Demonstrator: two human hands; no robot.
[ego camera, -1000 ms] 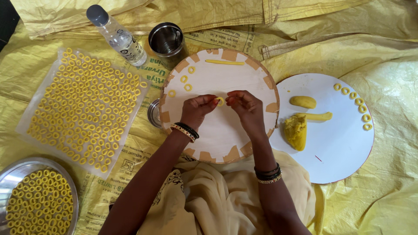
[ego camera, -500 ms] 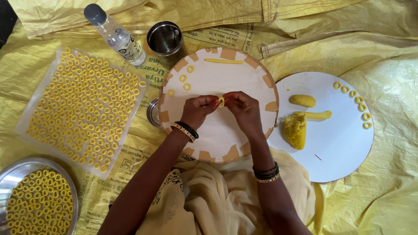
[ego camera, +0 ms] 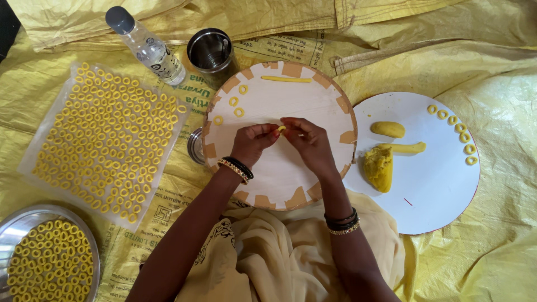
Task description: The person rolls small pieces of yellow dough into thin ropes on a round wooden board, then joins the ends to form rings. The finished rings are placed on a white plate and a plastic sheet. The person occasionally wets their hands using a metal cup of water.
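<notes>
My left hand (ego camera: pixel 253 142) and my right hand (ego camera: pixel 307 142) meet over a round wooden board (ego camera: pixel 313 106), fingertips pinched together on a small piece of yellow dough (ego camera: pixel 281 129). Both wrists wear bangles. Several finished dough rings (ego camera: pixel 234 102) lie on the board's left part. A thin rolled dough strip (ego camera: pixel 286 79) lies near the board's far edge.
A round white board (ego camera: pixel 430 190) on the right carries a dough lump (ego camera: pixel 379 166), an oval piece (ego camera: pixel 387 129), a short roll and several rings. A clear sheet (ego camera: pixel 33 168) covered with rings lies left. A steel plate (ego camera: pixel 14 229) of rings, a steel cup (ego camera: pixel 211 52) and a plastic bottle (ego camera: pixel 146 47) stand nearby.
My hands have stayed over the board's middle, fingers working the small dough piece; the fingertips have drawn slightly closer together. Nothing else has shifted.
</notes>
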